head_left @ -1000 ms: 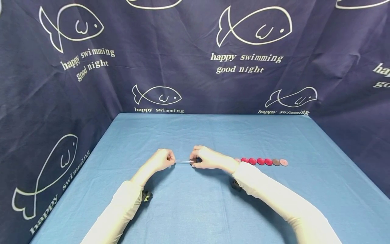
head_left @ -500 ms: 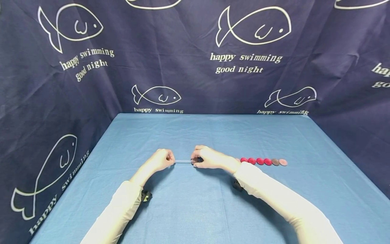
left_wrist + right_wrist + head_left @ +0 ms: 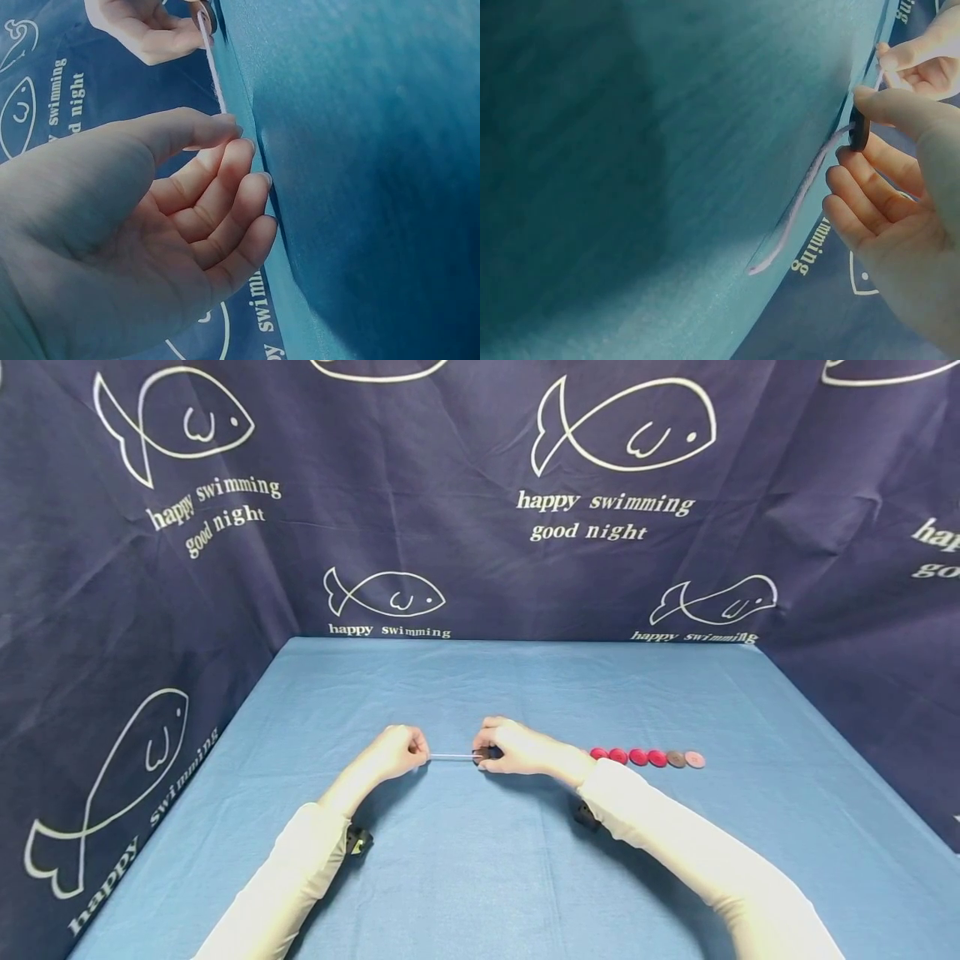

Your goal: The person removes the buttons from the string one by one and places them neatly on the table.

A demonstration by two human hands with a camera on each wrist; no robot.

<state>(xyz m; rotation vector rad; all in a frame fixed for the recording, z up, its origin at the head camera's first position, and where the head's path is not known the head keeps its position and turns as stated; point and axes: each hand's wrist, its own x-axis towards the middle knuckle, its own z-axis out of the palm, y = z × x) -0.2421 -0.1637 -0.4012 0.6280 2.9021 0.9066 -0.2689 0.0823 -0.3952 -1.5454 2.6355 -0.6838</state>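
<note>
A thin pale cord (image 3: 452, 757) runs nearly straight between the two hands. My left hand (image 3: 397, 752) pinches it between thumb and index finger, the other fingers loosely curled. At the other end my right hand (image 3: 513, 747) grips a dark round button (image 3: 860, 131) by its edges, between thumb and fingers. The cord passes through the button. Beyond it, in the right wrist view, the cord's loose tail (image 3: 802, 191) hangs in a gentle curve over the blue cloth. From the left wrist view the button (image 3: 208, 16) shows edge-on at the top, beside the right hand's fingers.
To the right of the right wrist, a row of large buttons lies on the blue cloth (image 3: 540, 877): several red ones (image 3: 637, 757), a brown one (image 3: 676, 759) and a pink one (image 3: 695, 760). A dark fish-print curtain (image 3: 480, 552) encloses the table behind and at the sides.
The right hand has shifted slightly to the right with the button, so the stretch of cord between the hands is a little longer. The left hand has barely moved.
</note>
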